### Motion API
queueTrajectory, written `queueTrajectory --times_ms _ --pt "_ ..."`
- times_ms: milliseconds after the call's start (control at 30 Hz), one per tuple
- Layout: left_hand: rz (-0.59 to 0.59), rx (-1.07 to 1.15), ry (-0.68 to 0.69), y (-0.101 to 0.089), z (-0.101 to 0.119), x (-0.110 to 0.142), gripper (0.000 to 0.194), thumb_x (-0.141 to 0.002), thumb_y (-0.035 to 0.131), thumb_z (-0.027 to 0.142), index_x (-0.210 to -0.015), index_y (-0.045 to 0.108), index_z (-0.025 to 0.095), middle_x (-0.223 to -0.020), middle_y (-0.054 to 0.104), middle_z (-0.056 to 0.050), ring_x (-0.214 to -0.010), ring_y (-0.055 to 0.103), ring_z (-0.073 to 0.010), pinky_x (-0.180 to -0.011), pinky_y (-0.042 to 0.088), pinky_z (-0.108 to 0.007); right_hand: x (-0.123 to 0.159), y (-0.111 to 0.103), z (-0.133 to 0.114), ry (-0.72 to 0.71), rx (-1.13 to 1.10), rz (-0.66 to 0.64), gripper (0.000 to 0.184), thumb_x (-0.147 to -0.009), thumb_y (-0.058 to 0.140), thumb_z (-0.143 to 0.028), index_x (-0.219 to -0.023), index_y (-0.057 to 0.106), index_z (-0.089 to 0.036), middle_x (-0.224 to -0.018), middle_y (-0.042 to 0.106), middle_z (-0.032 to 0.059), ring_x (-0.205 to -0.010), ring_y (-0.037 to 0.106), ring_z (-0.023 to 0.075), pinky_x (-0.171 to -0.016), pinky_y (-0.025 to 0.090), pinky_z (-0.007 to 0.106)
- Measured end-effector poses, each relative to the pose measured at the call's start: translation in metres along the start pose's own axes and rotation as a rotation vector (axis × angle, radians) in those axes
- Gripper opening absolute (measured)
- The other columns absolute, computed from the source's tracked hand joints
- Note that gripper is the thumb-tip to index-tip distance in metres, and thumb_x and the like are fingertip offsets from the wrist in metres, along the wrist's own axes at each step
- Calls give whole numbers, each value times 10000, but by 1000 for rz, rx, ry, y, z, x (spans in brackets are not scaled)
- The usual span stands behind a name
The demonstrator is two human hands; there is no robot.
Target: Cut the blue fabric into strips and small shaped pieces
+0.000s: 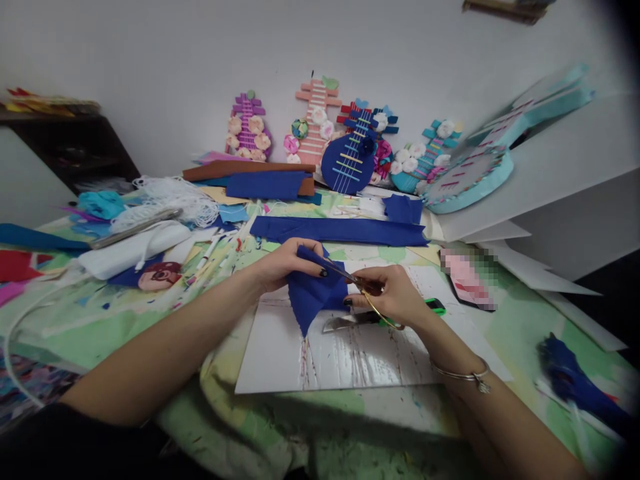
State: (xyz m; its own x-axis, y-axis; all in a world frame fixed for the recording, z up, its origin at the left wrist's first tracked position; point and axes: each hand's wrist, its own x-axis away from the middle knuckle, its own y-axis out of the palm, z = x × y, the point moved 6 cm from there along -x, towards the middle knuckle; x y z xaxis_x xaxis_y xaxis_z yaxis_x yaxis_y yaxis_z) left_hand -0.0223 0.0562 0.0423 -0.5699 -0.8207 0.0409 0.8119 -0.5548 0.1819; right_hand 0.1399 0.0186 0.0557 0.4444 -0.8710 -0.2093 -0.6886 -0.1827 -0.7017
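Note:
My left hand [290, 263] pinches the top of a piece of dark blue fabric [313, 293], which hangs down to a point. In my right hand [393, 293] is a pair of scissors [374, 307] with gold-coloured handles, my fingers wrapped around them. The blades reach left to the fabric's upper edge; whether they are apart there I cannot make out. Below lies a white board [280, 367] marked with dark streaks. A green and black utility knife [435, 306] rests on it, partly hidden behind my right hand.
A long folded blue fabric strip [340, 231] lies behind the board. Several decorated lute shapes [350, 157] lean on the wall. At left are white cord [170, 200] and a white power strip [135, 250]. A phone [467, 277] and a dark blue glue gun-like tool [575, 377] lie at right.

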Motion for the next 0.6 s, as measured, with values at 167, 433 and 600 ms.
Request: queueTrajectory --times_ms 167,433,600 --pt "-6 -5 8 1 0 0 233 -554 709 84 -665 508 124 -676 630 -5 -553 577 -99 -507 453 -202 0 -1 1 -17 11 16 412 -669 650 -488 -821 682 -106 -503 400 -27 -495 316 79 -463 245 215" --pt "-11 -4 0 2 1 1 231 -554 709 81 -643 499 123 -664 640 -8 -539 569 -92 -484 425 -180 1 2 3 4 23 -3 433 -682 629 -514 -820 687 -108 -500 344 -31 -498 279 80 -457 229 223" --pt "-8 1 -7 2 1 1 214 -551 705 84 -648 518 127 -623 620 5 -519 560 -94 -485 439 -194 1 2 9 26 37 13 419 -660 657 -501 -812 693 -112 -506 336 -33 -496 272 80 -455 207 234"
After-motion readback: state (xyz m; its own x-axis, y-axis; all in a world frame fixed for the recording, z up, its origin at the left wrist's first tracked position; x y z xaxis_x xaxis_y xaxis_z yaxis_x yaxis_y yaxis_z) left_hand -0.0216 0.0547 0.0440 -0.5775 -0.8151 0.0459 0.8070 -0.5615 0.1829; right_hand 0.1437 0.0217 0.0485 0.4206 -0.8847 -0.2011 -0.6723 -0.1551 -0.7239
